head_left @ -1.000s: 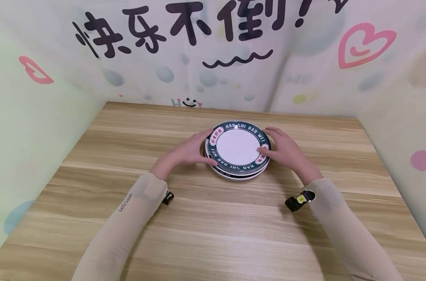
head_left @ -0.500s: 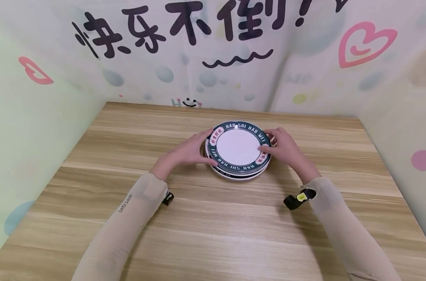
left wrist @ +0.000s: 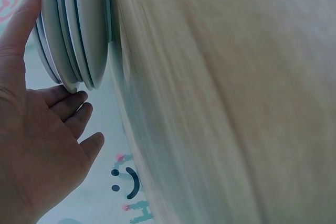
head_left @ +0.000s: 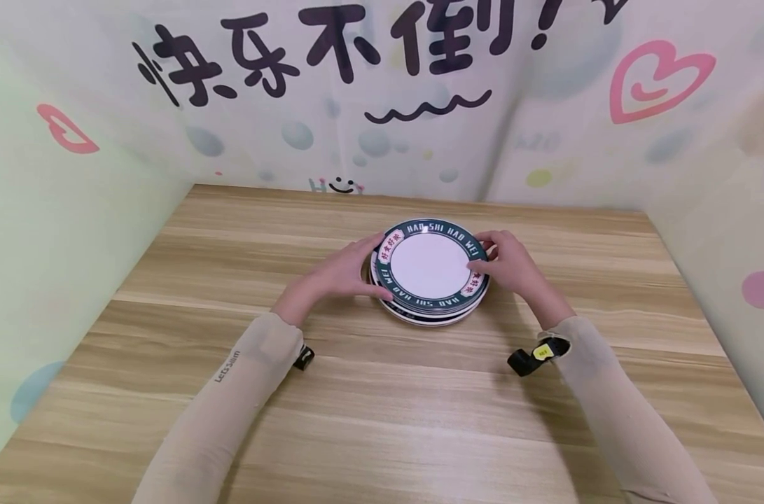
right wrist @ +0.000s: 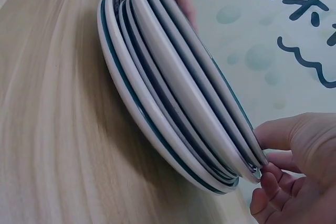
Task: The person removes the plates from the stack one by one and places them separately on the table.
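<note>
Several round plates [head_left: 428,266] are stacked toward the back of the table. The top one has a white centre and a dark green rim with white lettering. My left hand [head_left: 346,269] holds the stack's left side, its thumb at the near rim and its other fingers at the far edge. On the right, my right hand [head_left: 508,260] pinches the rim of the upper plates, thumb on top and fingers curled at the edge. In the right wrist view, the plates' edges [right wrist: 178,82] show a gap between the upper and lower ones.
The wood-grain table [head_left: 382,420] runs up to a white printed backdrop [head_left: 262,133] with black characters and a pink heart. Pale side walls flank it. Black wrist straps [head_left: 525,360] hang below the beige sleeves [head_left: 615,399].
The fingers of my right hand have curled in from the far edge to pinch the rim. My left hand and the stack stay in place; the head view has shifted slightly.
</note>
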Tool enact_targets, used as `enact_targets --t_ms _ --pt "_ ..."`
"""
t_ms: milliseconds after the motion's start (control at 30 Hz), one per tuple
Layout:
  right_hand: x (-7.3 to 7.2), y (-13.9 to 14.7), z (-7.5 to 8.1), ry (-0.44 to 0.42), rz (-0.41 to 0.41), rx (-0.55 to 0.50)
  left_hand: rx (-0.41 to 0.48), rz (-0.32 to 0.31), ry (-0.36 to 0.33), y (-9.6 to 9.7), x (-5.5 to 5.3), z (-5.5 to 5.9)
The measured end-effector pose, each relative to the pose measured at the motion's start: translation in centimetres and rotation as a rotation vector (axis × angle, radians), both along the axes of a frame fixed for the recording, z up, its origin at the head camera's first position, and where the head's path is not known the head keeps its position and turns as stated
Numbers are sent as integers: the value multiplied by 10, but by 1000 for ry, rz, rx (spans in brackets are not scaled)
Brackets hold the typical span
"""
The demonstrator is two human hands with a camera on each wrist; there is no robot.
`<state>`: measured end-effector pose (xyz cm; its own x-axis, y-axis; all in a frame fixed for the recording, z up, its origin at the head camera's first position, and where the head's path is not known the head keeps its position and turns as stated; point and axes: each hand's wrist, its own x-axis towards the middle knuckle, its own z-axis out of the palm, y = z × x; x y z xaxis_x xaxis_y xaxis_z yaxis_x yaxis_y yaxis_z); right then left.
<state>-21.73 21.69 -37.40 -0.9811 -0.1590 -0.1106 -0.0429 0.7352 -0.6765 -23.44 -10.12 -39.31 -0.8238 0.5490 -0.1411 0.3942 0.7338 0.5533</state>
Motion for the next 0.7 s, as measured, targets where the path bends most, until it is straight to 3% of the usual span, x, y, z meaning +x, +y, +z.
enact_targets --t_ms 233,700 --pt "-3 0 -2 -3 0 -45 -13 9 4 1 0 -1" --pt "-3 -3 1 -89 -59 -141 -23 4 7 1 0 1"
